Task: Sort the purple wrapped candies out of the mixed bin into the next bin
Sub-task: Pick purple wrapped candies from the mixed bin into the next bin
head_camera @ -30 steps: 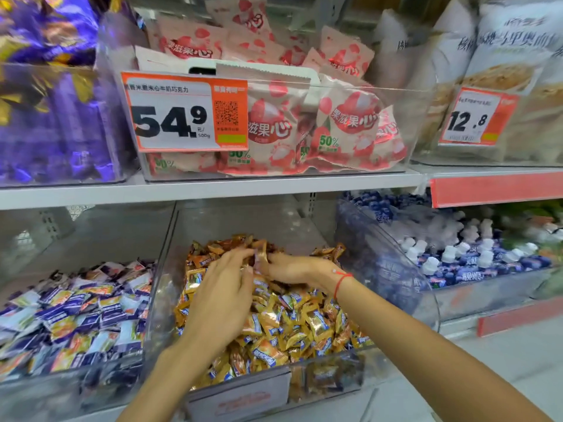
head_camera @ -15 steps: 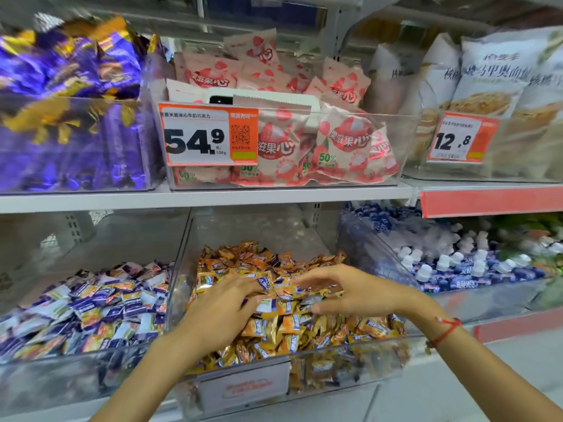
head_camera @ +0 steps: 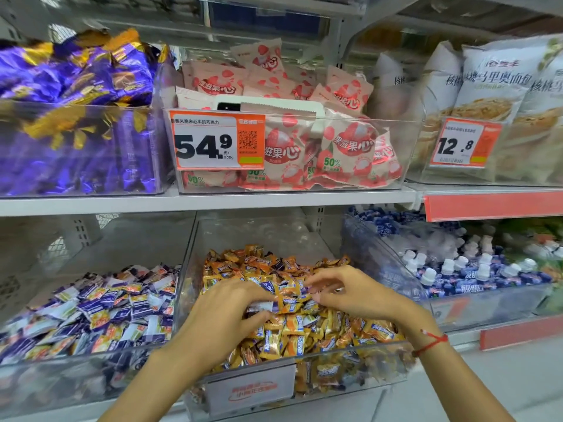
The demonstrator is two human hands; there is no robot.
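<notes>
White metal shop shelves (head_camera: 213,202), pale floor (head_camera: 518,376) — bright, even light

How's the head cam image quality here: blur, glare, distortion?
Head view: centre is sharp, the 54.9 price tag reads clearly; edges smear, with the purple bags and bread packs soft; wide-angle bends the shelf edge; mild glare on the clear walls of the mixed bin; even overhead light, no hard shadows.

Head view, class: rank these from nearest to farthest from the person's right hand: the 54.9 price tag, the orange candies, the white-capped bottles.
1. orange candies: directly under the right hand, in the middle bin.
2. white-capped bottles: next bin to the right.
3. 54.9 price tag: upper shelf, up and left.
</notes>
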